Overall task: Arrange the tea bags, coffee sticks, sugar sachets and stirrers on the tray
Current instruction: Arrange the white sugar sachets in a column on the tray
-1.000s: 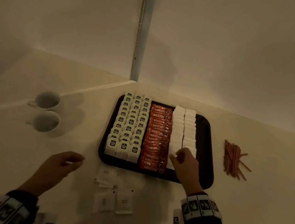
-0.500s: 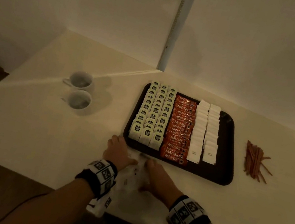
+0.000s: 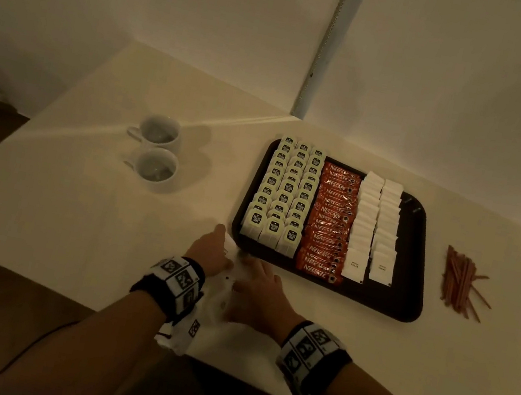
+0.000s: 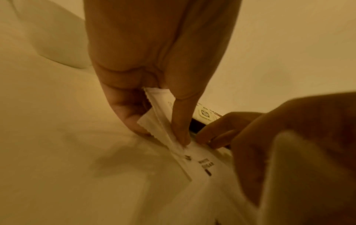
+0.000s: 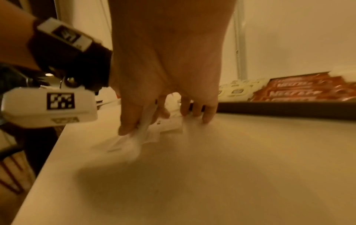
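A black tray [image 3: 409, 293] holds three rows of tea bags [image 3: 283, 198], a column of red coffee sticks [image 3: 331, 223] and two rows of white sugar sachets [image 3: 376, 224]. Brown stirrers [image 3: 462, 278] lie on the table to the right of the tray. Loose sugar sachets [image 3: 223, 291] lie just in front of the tray's near left corner, between my hands. My left hand [image 4: 161, 134] pinches upright sachets [image 4: 156, 106] between thumb and finger. My right hand [image 5: 165, 118] is down on the pile, thumb and forefinger pinching a sachet [image 5: 143, 129].
Two white cups [image 3: 157, 151] stand on the table left of the tray. The table's front edge [image 3: 30, 271] runs close behind my wrists. A wall with a metal strip [image 3: 323, 51] rises behind the tray [image 5: 289, 109].
My right hand left the sugar rows on the tray and my left hand came in from the left. Both have met over the loose sachets and gathered them together.
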Action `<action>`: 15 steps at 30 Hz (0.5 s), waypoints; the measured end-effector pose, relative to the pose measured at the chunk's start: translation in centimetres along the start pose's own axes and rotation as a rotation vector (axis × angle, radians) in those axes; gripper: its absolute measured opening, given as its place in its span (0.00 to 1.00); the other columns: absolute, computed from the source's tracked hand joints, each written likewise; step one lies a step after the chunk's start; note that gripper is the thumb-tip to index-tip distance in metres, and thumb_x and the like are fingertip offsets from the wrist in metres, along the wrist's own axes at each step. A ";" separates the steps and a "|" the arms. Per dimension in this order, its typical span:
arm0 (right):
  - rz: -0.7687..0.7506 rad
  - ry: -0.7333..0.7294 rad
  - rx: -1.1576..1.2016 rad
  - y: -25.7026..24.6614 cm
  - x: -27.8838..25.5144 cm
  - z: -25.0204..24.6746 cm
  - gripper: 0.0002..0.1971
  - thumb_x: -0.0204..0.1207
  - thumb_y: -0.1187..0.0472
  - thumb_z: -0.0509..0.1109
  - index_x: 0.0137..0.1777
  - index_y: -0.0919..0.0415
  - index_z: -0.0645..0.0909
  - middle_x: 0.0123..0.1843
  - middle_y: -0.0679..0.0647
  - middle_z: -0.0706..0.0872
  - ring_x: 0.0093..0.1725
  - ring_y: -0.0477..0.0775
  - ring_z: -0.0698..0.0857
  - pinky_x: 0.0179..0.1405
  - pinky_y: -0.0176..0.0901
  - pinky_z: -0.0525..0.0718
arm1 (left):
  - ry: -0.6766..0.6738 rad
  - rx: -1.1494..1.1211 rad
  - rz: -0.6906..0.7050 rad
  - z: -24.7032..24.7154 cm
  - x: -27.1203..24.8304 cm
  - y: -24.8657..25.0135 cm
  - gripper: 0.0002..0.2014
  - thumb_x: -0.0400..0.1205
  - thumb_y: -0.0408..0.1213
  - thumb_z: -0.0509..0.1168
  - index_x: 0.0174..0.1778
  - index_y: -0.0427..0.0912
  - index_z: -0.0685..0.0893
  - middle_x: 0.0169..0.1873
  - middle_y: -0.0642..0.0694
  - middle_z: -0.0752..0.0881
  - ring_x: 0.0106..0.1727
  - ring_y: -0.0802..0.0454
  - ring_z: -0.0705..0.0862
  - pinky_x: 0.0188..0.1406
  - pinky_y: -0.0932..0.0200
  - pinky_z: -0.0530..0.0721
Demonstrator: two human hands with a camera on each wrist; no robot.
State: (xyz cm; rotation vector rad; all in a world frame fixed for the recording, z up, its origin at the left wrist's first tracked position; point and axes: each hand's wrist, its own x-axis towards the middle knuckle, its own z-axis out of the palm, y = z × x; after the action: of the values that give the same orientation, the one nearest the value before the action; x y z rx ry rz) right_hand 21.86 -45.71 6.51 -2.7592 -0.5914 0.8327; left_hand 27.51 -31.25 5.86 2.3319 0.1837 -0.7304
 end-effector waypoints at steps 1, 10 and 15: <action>-0.001 0.027 0.005 -0.2 0.3 0.0 0.28 0.67 0.41 0.75 0.65 0.53 0.79 0.80 0.56 0.57 0.77 0.62 0.56 0.72 0.60 0.67 | -0.011 -0.042 0.003 -0.3 0.1 -0.3 0.27 0.78 0.32 0.70 0.69 0.34 0.64 0.63 0.33 0.78 0.64 0.36 0.78 0.58 0.50 0.76; 0.024 -0.050 0.161 0.1 2.1 -1.4 0.33 0.66 0.53 0.80 0.69 0.58 0.71 0.68 0.58 0.72 0.66 0.59 0.72 0.66 0.50 0.75 | -0.026 -0.811 -0.110 -4.5 -1.0 -2.7 0.11 0.79 0.30 0.69 0.57 0.35 0.83 0.47 0.39 0.87 0.51 0.41 0.85 0.49 0.50 0.85; 0.075 -0.091 0.347 0.7 1.3 -3.7 0.23 0.73 0.60 0.74 0.67 0.58 0.75 0.63 0.57 0.80 0.61 0.56 0.80 0.58 0.44 0.80 | -0.146 -1.009 -0.060 -5.8 -1.7 -0.9 0.16 0.86 0.28 0.55 0.70 0.31 0.71 0.60 0.33 0.85 0.57 0.43 0.86 0.56 0.44 0.85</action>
State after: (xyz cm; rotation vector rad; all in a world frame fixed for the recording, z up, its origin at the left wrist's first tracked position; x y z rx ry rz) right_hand 25.12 -46.08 8.72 -2.4507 -0.3226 0.9779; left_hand 28.40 -26.76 9.85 1.3147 0.4389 -0.6242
